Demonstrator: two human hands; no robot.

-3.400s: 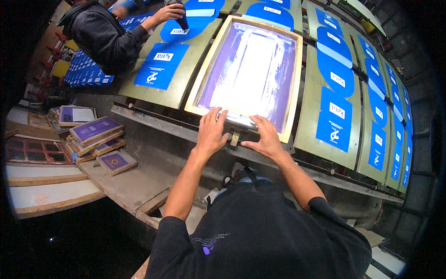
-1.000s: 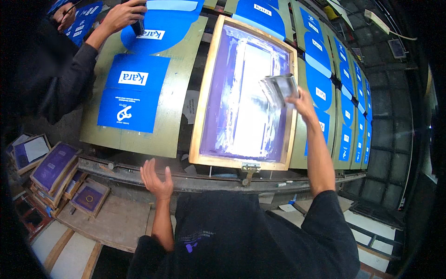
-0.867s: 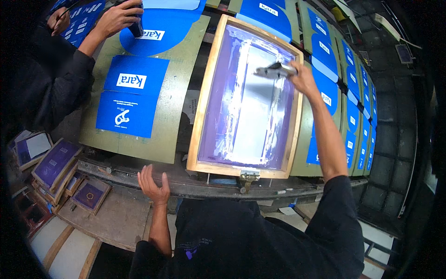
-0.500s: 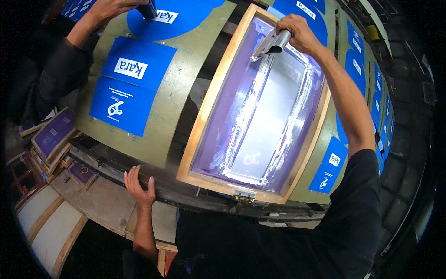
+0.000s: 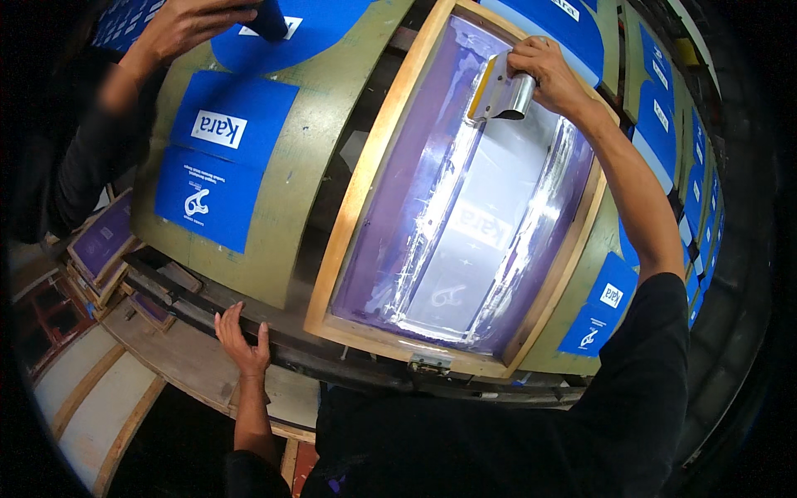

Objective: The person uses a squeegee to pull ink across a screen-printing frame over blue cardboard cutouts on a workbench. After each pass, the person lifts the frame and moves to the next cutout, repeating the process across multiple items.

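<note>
My right hand (image 5: pixel 552 79) grips a metal squeegee (image 5: pixel 506 93) with a yellowish blade edge, near the top of a wooden screen frame (image 5: pixel 353 216). Its purple mesh (image 5: pixel 394 187) has a pale central panel (image 5: pixel 469 195) with a faint reversed print, bordered by white ink streaks. A metal clamp (image 5: pixel 429 363) sits on the frame's near edge. My left hand (image 5: pixel 242 344) has its fingers apart and holds nothing, beside the dark rail (image 5: pixel 305 355) at the bench's front. Blue printed pieces (image 5: pixel 224 199) lie on a green board (image 5: pixel 278 261) left of the frame.
At upper left a co-worker's hand (image 5: pixel 195 29) holds a dark tool (image 5: pixel 270 21) over blue material. Rows of boards with blue printed pieces (image 5: pixel 656 116) extend to the right. Small purple screens (image 5: pixel 104 236) are stacked at lower left, above a wooden shelf (image 5: pixel 174 357).
My right hand left the frame's near edge and, gripping the squeegee, moved to its far end. My left hand moved off the frame toward the left. The mesh's centre now shows a print.
</note>
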